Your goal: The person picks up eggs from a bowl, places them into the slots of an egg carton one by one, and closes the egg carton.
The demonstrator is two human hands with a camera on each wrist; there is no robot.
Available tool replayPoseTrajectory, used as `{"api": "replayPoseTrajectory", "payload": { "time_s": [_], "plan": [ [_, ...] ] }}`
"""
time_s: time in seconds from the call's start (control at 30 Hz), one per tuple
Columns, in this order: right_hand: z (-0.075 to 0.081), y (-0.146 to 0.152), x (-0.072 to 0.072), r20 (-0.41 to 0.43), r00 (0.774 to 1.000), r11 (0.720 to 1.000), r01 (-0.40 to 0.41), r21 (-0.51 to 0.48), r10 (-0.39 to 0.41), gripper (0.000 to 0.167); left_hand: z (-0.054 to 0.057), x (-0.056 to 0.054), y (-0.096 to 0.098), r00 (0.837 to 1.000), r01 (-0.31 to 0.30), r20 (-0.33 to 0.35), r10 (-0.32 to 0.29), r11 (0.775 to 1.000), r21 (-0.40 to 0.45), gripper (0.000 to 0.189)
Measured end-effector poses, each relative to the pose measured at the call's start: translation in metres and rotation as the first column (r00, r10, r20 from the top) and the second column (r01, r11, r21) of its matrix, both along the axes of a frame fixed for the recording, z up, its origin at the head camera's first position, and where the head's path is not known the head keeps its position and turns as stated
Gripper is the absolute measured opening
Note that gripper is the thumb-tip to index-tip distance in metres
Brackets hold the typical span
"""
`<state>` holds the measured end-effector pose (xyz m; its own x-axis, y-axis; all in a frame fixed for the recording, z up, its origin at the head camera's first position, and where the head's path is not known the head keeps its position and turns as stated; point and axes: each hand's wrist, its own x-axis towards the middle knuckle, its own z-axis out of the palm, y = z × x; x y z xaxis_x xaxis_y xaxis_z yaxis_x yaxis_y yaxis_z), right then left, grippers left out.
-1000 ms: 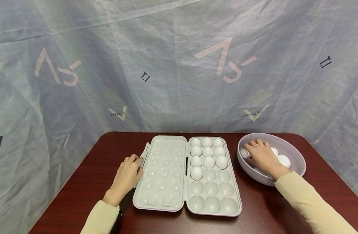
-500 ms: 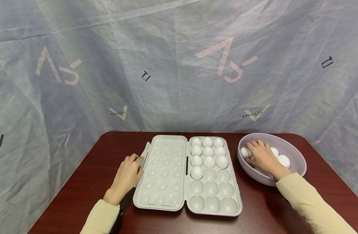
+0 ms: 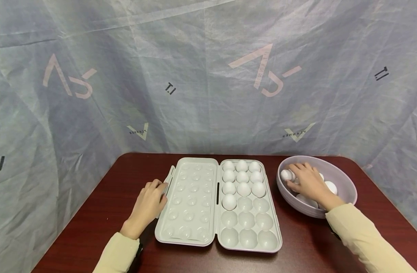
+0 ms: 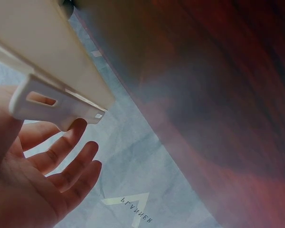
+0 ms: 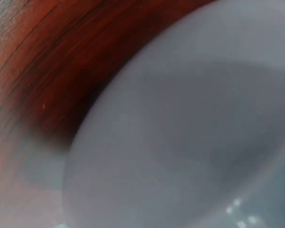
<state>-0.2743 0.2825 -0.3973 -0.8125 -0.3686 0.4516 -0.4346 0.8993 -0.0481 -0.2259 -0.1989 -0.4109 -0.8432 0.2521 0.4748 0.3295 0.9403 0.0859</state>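
My left hand (image 3: 148, 203) pinches the latch flap (image 4: 57, 104) on the lid of an open plastic egg box, with the thumb and a fingertip at the flap's edges. The lid (image 3: 191, 189) lies flat on its back, dimpled inside. Its tray (image 3: 246, 220) holds white eggs (image 3: 243, 189) in the three far rows, plus a single egg (image 3: 229, 202) in the fourth. My right hand (image 3: 309, 184) reaches into a lilac bowl (image 3: 346, 185), fingers bent over the eggs. One white egg (image 3: 287, 174) shows beside its fingertips; I cannot tell whether the hand grips one underneath.
Another white egg (image 3: 330, 187) lies in the bowl right of the hand. The right wrist view is filled by the blurred bowl wall (image 5: 180, 118). A dark red wooden table (image 3: 126, 178) bears everything, and a grey printed cloth (image 3: 195, 113) hangs behind its far edge.
My right hand has shifted slightly to the right within the bowl, uncovering more of the egg at its fingertips and one below the palm. The left hand and egg box stay put.
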Motion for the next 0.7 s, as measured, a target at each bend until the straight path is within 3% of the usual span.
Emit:
{"api": "replayPoseTrajectory", "payload": {
  "time_s": [0.33,0.7],
  "plan": [
    [0.013,0.000,0.006,-0.032,0.999,0.998,-0.021,-0.052,0.020,0.036,0.000,0.000,0.000,1.000,0.002,-0.006,-0.003,1.000,-0.007,0.033],
    [0.029,-0.008,0.009,-0.167,0.982,0.989,-0.107,-0.097,0.090,0.034,-0.001,-0.001,0.000,1.000,0.000,-0.002,0.000,1.000,-0.010,0.033]
  ]
}}
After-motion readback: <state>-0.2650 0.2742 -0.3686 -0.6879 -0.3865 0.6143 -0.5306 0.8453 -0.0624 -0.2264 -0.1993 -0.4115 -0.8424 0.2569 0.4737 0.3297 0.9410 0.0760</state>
